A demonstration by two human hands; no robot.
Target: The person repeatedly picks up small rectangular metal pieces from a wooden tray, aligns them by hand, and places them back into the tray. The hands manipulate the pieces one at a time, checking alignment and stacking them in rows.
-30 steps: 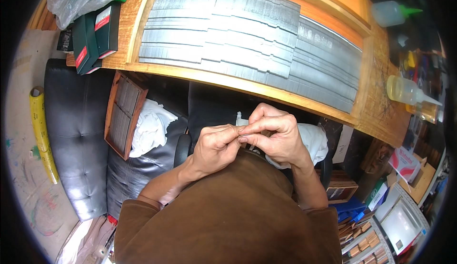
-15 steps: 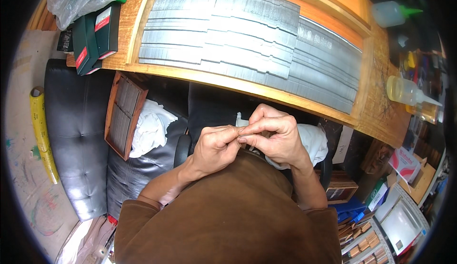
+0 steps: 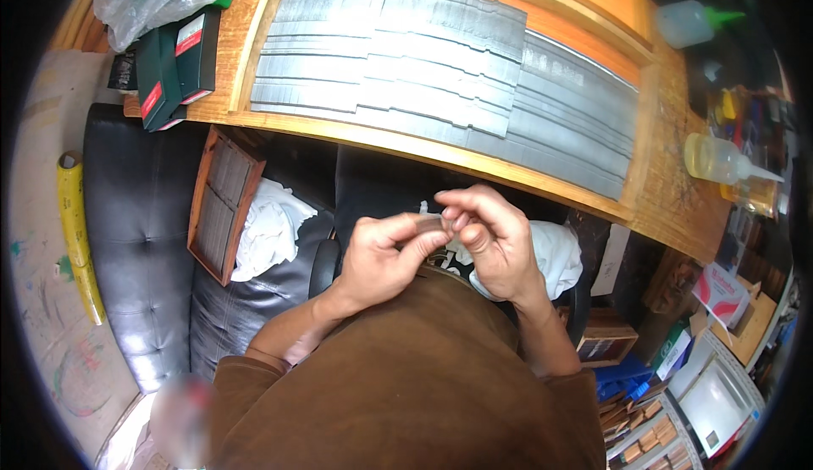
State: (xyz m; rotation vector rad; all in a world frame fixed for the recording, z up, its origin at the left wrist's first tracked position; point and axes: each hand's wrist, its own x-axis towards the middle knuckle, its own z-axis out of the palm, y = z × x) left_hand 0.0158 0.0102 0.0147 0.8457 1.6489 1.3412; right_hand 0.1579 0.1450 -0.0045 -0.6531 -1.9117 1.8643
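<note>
Biggest first: I've got the wide wooden tray (image 3: 256, 47) with overlapping grey strips (image 3: 576, 114) in it, well apart from the hands; below it, the wooden box (image 3: 244, 216) sits on the black seat (image 3: 140, 241), white cloth (image 3: 275, 224) just beside. Down to the work: left hand (image 3: 381, 258) and right hand (image 3: 501, 254) meet in front of the torso, with a small thin piece (image 3: 430, 224) between their fingertips. Left thumb and forefinger are pinched on it; right fingertips are curled at its far end — can't tell if they grasp it or only touch. To do this well, I'd keep the left pinch firm but light, since something that thin could bend or slip, brace both forearms against the body, and work it with the right fingertips only, leaving the rest of that hand loose. Versus half a second ago: whole view has shifted a touch; the right hand has loosened from its tight pinch, forefinger now lifted and fingers fanned; left thumb reaches further along, and the piece shows more plainly — too small to name, though.
</note>
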